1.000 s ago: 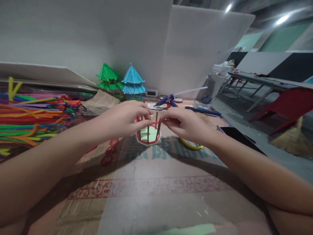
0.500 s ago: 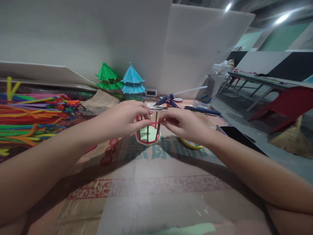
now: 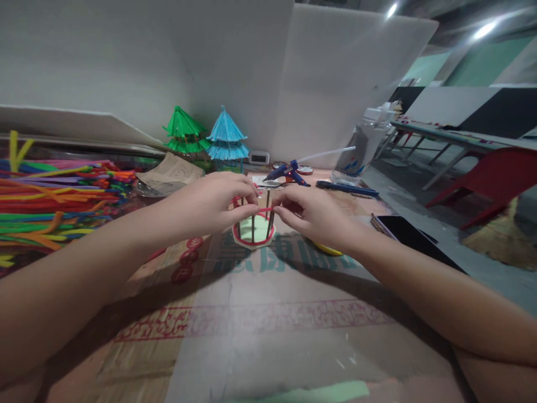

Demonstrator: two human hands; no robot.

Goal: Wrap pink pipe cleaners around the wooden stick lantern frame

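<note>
A small round frame stands before me, with a pale green base (image 3: 260, 228) edged in red and several thin brown posts (image 3: 253, 229) rising from it. Across the near side of the posts runs a red pipe cleaner (image 3: 265, 210). My left hand (image 3: 229, 201) pinches it between thumb and fingers on the left. On the right, my right hand (image 3: 304, 208) is closed on the same pipe cleaner beside a post. The frame's far side is partly hidden by my fingers. Under my right wrist a yellow curved piece (image 3: 329, 248) shows in part.
Coloured pipe cleaners (image 3: 54, 204) are heaped at the left. Behind my hands stand a green pagoda model (image 3: 184, 131), a blue pagoda model (image 3: 227, 134) and a blue glue gun (image 3: 289, 170). A plastic bottle (image 3: 361, 148) and a phone (image 3: 413, 238) are at the right.
My right hand has shifted very slightly downward, covering more of the yellow piece. My left hand keeps nearly the same place, and both still pinch the red pipe cleaner.
</note>
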